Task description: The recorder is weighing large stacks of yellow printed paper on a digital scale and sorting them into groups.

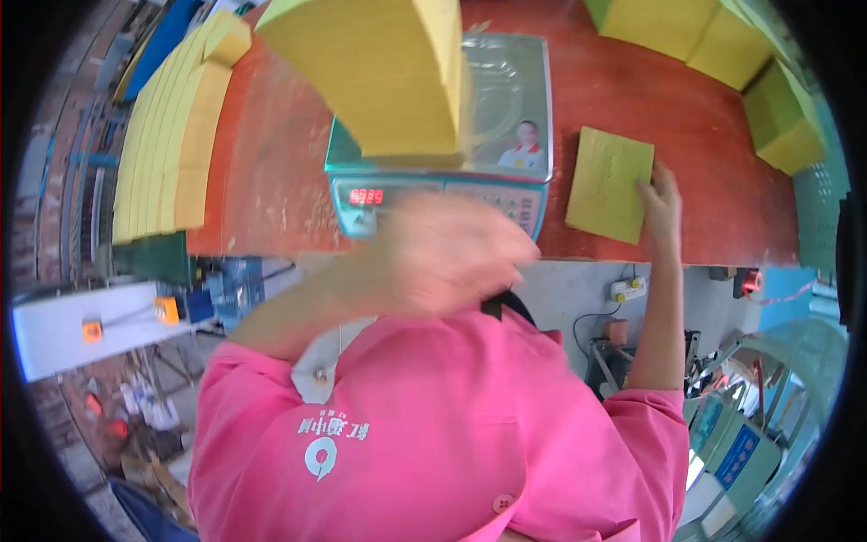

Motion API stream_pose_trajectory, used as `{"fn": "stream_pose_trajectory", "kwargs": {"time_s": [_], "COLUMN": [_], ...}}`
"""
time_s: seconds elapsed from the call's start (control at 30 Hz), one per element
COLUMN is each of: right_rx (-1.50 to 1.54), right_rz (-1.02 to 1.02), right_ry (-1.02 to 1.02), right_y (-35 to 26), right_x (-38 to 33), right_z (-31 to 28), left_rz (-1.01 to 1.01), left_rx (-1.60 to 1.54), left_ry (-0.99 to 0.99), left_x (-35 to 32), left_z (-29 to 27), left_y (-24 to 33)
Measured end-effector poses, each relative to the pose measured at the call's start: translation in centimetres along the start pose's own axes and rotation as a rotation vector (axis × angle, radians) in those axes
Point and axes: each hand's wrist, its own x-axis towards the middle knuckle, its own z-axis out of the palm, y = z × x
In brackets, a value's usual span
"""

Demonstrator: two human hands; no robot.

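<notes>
My left hand [461, 248] is smeared by motion in front of the scale's display, and its fingers cannot be made out. Behind it, a tall block of yellow paper [388, 90] rests on the digital scale [506, 99], whose red display is lit. On the table to the right of the scale lies a flat yellow paper pad [610, 185] with a faint handwritten mark. My right hand [664, 203] grips this pad by its right edge, thumb at the top surface.
The table [704, 208] is red and worn. Leaning yellow paper stacks [172, 154] line its left side; more yellow blocks [650, 32] stand at the far right. Below the front edge are a power strip [629, 289] and a green machine [741, 452] at lower right.
</notes>
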Motion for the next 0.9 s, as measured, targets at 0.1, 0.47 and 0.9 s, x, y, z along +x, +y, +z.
{"fn": "stream_pose_trajectory", "kwargs": {"time_s": [0.1, 0.47, 0.9], "right_rx": [-0.587, -0.144, -0.043], "right_rz": [-0.242, -0.240, -0.078], "right_ry": [0.205, -0.015, 0.037], "right_y": [-1.5, -6.3, -2.8], "right_x": [1.1, -0.1, -2.6], "right_z": [-0.6, 3.9, 3.0], "left_rz": [-0.150, -0.135, -0.314], "left_rx": [-0.562, 0.245, 0.359], "left_ry": [0.625, 0.537, 0.349], "left_x": [-2.3, 1.3, 4.4], "left_z": [-6.2, -15.3, -15.6], "left_y": [-0.9, -4.3, -6.9]}}
